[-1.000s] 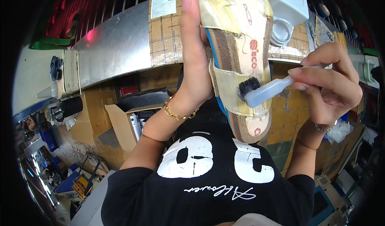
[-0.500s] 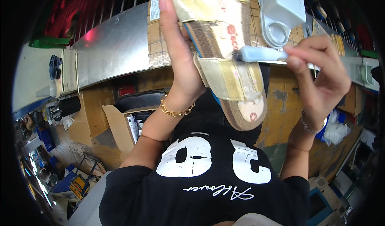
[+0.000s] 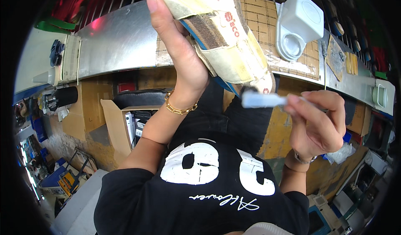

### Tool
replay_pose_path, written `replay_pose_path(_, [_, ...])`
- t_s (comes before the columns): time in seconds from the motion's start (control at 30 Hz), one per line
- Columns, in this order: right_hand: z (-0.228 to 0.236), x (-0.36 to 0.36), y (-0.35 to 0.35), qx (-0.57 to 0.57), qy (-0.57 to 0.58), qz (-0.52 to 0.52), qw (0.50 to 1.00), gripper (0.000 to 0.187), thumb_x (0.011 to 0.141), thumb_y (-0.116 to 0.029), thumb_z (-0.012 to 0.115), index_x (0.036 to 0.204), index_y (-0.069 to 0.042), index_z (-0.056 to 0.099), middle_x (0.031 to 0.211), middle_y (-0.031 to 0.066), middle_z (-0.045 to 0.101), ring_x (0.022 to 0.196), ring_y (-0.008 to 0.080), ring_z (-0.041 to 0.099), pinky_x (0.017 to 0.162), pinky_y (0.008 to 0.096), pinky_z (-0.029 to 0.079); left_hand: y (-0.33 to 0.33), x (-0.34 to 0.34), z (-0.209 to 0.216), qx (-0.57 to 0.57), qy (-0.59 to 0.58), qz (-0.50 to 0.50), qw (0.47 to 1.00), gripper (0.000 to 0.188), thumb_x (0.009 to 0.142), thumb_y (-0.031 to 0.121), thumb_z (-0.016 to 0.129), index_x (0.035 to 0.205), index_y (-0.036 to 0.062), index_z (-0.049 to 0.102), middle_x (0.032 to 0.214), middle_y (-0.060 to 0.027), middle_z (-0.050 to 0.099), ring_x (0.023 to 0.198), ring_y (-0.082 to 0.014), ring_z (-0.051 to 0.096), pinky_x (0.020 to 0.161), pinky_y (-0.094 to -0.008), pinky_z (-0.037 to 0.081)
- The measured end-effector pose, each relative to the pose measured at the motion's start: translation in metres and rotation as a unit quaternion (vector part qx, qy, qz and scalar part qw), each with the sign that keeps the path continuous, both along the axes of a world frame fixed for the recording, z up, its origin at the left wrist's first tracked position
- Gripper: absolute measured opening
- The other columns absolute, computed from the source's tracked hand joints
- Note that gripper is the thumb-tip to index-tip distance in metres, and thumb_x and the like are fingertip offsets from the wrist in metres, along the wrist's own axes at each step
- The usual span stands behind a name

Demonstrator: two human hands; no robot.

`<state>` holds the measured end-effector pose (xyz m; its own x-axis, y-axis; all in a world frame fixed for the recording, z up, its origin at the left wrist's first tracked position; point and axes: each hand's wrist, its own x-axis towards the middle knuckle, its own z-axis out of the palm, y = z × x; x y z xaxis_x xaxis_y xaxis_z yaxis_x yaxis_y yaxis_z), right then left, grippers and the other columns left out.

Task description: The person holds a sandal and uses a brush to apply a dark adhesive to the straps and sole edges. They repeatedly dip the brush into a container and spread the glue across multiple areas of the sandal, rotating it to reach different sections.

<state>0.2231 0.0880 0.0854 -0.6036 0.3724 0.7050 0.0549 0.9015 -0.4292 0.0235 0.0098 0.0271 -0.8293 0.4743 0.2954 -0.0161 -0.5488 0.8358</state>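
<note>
My left hand (image 3: pixel 184 53) is closed round the side of an unfinished sandal (image 3: pixel 215 28), held up over the bench edge. Its underside faces me, showing brown-and-cream layers, red print and two pale yellowish strap pieces folded across; blue shows along its left edge. Between the fingertips of my right hand (image 3: pixel 319 120) is a small brush (image 3: pixel 261 100) with a pale blue handle, blurred by motion. The dark bristles are at the sandal's near end; I cannot tell whether they touch it.
A white plastic container (image 3: pixel 303 16) with a round cup-like front stands on a cardboard sheet (image 3: pixel 259 13) on the metal bench (image 3: pixel 117 34). Metal bars run behind it. To the right lie a thin tool (image 3: pixel 325 61) and a stained sheet (image 3: pixel 335 55). An open cardboard box (image 3: pixel 115 122) sits below the bench.
The brush has moved from the sandal's middle toward its near end, with my right hand coming lower and nearer. My left hand and the sandal have shifted left and tilted more.
</note>
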Motion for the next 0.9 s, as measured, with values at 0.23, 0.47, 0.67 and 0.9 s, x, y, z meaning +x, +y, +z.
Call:
replay_pose_path(0.23, [0.000, 0.002, 0.013, -0.122, -0.026, 0.071, 0.990, 0.029, 0.060, 0.002, 0.085, 0.086, -0.011, 0.083, 0.085, 0.0036, 0.065, 0.066, 0.0108, 0.056, 0.055, 0.0231, 0.040, 0.000, -0.011, -0.007, -0.008, -0.133, -0.060, 0.989, 0.075, 0.101, 0.069, 0.028, 0.143, 0.0096, 0.049, 0.129, -0.0075, 0.065, 0.111, -0.0144, 0.068, 0.095, -0.0319, 0.056])
replay_pose_path(0.47, [-0.003, 0.002, 0.013, -0.150, 0.003, 0.094, 0.984, 0.030, 0.051, -0.010, 0.080, 0.079, -0.016, 0.084, 0.075, 0.0007, 0.064, 0.064, 0.0097, 0.053, 0.058, 0.0246, 0.035, 0.003, -0.010, -0.003, -0.054, -0.232, -0.245, 0.940, 0.075, 0.101, 0.068, 0.031, 0.143, 0.0073, 0.049, 0.127, -0.0113, 0.067, 0.110, -0.0170, 0.069, 0.098, -0.0347, 0.056])
replay_pose_path(0.67, [-0.009, 0.005, 0.018, -0.208, -0.033, 0.119, 0.970, 0.028, 0.053, -0.010, 0.077, 0.079, -0.018, 0.084, 0.074, 0.0001, 0.063, 0.065, 0.0097, 0.052, 0.060, 0.0249, 0.035, 0.009, -0.005, 0.000, -0.078, -0.214, -0.294, 0.928, 0.075, 0.102, 0.067, 0.031, 0.142, 0.0067, 0.050, 0.127, -0.0113, 0.067, 0.109, -0.0165, 0.069, 0.097, -0.0339, 0.056])
replay_pose_path(0.9, [-0.011, 0.001, 0.029, -0.245, -0.036, 0.205, 0.947, 0.029, 0.056, 0.000, 0.083, 0.083, -0.011, 0.084, 0.079, 0.0045, 0.065, 0.063, 0.0102, 0.055, 0.055, 0.0223, 0.038, 0.020, -0.002, 0.001, -0.088, -0.201, -0.317, 0.923, 0.075, 0.102, 0.067, 0.031, 0.142, 0.0059, 0.050, 0.126, -0.0113, 0.067, 0.109, -0.0159, 0.069, 0.096, -0.0329, 0.056])
